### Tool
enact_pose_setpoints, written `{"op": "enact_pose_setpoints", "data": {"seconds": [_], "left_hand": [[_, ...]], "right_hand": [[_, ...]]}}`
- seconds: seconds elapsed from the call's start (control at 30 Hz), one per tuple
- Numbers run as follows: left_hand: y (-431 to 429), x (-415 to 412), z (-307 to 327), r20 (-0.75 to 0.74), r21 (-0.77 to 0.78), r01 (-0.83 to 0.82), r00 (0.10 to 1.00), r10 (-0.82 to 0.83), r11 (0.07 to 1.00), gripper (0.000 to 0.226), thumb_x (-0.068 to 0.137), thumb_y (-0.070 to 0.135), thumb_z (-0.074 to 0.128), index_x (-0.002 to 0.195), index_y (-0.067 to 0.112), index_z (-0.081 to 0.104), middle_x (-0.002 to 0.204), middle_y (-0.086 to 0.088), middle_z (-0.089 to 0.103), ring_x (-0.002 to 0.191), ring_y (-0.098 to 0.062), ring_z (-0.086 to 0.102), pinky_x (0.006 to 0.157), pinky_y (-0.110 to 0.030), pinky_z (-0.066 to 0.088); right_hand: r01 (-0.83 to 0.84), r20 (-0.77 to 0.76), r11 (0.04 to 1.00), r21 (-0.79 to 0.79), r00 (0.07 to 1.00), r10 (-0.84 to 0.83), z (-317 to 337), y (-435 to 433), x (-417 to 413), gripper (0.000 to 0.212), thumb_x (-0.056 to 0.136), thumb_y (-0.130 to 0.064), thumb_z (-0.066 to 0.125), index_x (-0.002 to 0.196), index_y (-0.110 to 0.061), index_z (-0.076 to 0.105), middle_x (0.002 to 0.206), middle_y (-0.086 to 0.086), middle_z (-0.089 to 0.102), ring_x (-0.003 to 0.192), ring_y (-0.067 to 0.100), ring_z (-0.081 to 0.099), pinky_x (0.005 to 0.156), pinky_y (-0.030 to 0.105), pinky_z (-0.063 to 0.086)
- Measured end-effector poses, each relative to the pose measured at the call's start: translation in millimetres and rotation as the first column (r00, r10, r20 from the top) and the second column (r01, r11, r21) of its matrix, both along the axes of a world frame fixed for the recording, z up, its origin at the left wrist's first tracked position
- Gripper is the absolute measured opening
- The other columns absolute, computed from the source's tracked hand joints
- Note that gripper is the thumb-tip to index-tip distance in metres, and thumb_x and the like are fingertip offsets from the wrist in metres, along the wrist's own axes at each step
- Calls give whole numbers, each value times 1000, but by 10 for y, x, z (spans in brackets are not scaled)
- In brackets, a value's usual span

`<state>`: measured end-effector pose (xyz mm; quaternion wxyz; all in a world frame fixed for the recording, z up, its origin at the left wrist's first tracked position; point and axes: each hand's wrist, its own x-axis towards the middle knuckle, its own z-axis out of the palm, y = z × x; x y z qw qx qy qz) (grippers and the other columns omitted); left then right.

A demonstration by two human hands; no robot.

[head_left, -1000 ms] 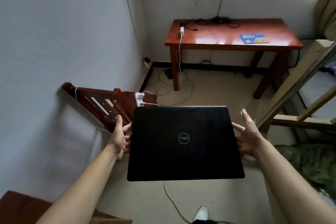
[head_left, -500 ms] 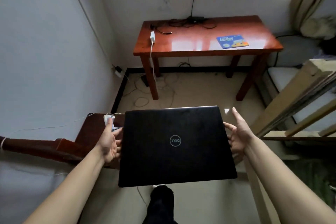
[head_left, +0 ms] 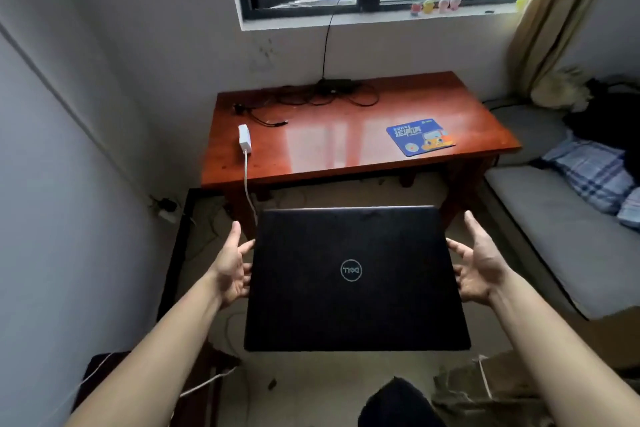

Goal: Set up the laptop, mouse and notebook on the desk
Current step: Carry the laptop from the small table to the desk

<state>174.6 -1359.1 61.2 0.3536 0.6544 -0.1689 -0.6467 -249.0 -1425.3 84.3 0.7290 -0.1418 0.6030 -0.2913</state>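
Observation:
A closed black laptop with a round silver logo on its lid hangs level over the floor in front of me. My left hand supports its left edge and my right hand its right edge. Both palms face inward with the thumbs raised, and the fingers reach under the laptop. The red-brown wooden desk stands ahead under the window. A blue mouse pad lies on its right part. No mouse or notebook is in view.
A white charger lies on the desk's left side, its cord hanging over the front edge. Black cables are tangled at the desk's back. A grey mattress with a plaid pillow runs along the right. Loose cords lie on the floor.
I have come closer to the desk, which now looks larger and more centred. The laptop stays held the same way between both hands. The wooden chair on the left has dropped out of view.

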Motion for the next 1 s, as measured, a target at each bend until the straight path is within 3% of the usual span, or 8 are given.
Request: {"op": "enact_pose_setpoints", "data": {"seconds": [0.1,0.27,0.33,0.43,0.5,0.6,0.83,1.0], "left_hand": [[-721,19,-72,12,9,31,999,-31,999,85,81,90,22,143,37,46,123,-16,66,110,-35,65,79,-45,54],[-1808,-9,-306,66,41,26,997,-29,999,84,81,90,20,135,35,55,112,-11,69,93,-27,65,74,-36,51],[-2388,-30,-341,97,67,-6,995,0,998,87,81,90,20,136,33,56,104,-9,70,82,-24,64,67,-32,48],[-3050,16,-297,101,84,-38,994,30,996,89,81,90,22,140,32,52,121,-14,66,97,-29,62,73,-37,51],[-3539,73,-264,83,81,-53,995,46,995,90,81,90,22,146,32,46,131,-17,62,112,-35,60,87,-46,51],[-4096,158,-191,96,102,-89,992,80,991,89,82,89,23,150,34,40,142,-16,54,131,-39,50,107,-53,39],[-5021,607,-435,52,212,-8,999,-4,977,91,77,93,24,152,41,33,149,-14,46,135,-40,44,108,-64,34],[-5555,856,-840,-2,282,39,999,-40,959,88,80,90,27,152,40,32,148,-15,46,135,-40,43,112,-65,29]], "right_hand": [[14,-8,1000,-3,1000,-14,-87,-639,43,91,56,-94,59,117,-26,69,126,19,63,106,37,59,93,54,46],[-24,5,1000,9,1000,24,-389,-1775,102,96,57,-96,56,124,-28,66,124,15,61,99,35,60,70,48,58],[-58,18,998,33,998,57,-460,-2397,134,91,56,-96,56,113,-29,73,123,14,62,102,35,60,75,48,58],[-90,10,995,44,996,90,-467,-3121,211,78,56,-96,57,83,-27,82,114,14,64,95,32,60,69,41,57],[-123,20,992,23,992,122,-419,-3656,264,80,59,-95,56,88,-25,83,112,14,65,93,31,62,59,37,57],[-149,-49,989,7,988,149,-364,-4381,406,81,68,-91,54,114,-26,71,112,13,67,97,31,66,62,35,58],[-194,-70,978,72,977,199,-505,-5514,850,84,61,-92,60,117,-30,60,111,15,66,89,34,67,54,39,58],[-135,-126,980,143,980,153,-755,-5885,1166,82,64,-91,58,117,-27,61,112,14,66,95,35,65,66,36,53]]}}
